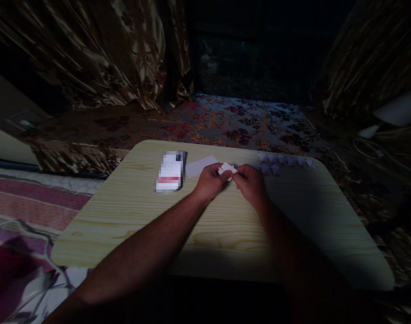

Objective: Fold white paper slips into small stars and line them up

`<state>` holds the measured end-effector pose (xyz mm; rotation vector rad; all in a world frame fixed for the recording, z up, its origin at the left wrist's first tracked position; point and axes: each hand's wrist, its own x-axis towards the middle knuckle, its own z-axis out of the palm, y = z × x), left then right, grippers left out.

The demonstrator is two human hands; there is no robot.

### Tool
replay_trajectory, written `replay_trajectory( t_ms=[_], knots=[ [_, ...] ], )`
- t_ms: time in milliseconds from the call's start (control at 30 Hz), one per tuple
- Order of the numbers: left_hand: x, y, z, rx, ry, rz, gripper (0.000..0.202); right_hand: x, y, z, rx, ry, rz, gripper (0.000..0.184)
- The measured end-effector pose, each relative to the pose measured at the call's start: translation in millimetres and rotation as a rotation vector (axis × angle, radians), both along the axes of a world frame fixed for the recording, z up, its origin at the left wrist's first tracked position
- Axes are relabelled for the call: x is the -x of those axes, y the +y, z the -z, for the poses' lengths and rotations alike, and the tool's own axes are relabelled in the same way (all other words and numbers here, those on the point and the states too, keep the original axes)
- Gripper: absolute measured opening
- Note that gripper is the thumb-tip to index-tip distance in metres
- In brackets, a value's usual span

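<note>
A small folded piece of white paper is held between my two hands, above the middle of the table. My left hand grips it from the left, thumb on top. On the other side, my right hand pinches its right edge between thumb and fingers. Just behind my left hand lies a flat pale sheet of paper, partly covered by that hand. To the right of my right hand, several small folded paper pieces sit in two rows near the far edge.
A light wood-grain table stands before me. On its left part lies a blurred-out phone-like object. Beyond are a flower-patterned cloth ledge and curtains. A white lamp is at right; striped bedding is at left.
</note>
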<state>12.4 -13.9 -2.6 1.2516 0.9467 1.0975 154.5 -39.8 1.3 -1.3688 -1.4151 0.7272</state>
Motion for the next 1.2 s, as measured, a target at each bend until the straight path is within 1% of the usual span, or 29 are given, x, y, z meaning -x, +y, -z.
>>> replay_trajectory(
  t_ms=[167,300,567,733,933,1200],
  knots=[
    [0.8,1.2,-0.3,0.019,0.015,-0.005,0.025,-0.5,1.3,3.0,-0.005,-0.022,0.005,0.012],
    [0.6,0.4,0.5,-0.002,0.049,-0.022,0.023,0.5,0.6,4.5,-0.026,-0.07,0.023,0.015],
    [-1.7,-1.5,0.5,-0.001,0.052,-0.055,0.02,1.9,-3.5,-3.1,-0.026,-0.078,-0.006,0.017],
    [-0.8,-0.4,-0.4,0.02,0.047,-0.08,0.022,2.2,-2.3,-0.7,-0.034,-0.068,0.012,0.016],
    [0.2,-0.9,-0.6,0.014,0.003,-0.062,0.023,3.1,-1.8,0.5,-0.035,-0.026,0.019,0.012],
    [-1.5,-0.9,-1.7,0.037,-0.022,-0.054,0.024,1.0,-1.8,-1.3,-0.035,-0.035,0.027,0.007]
  ],
)
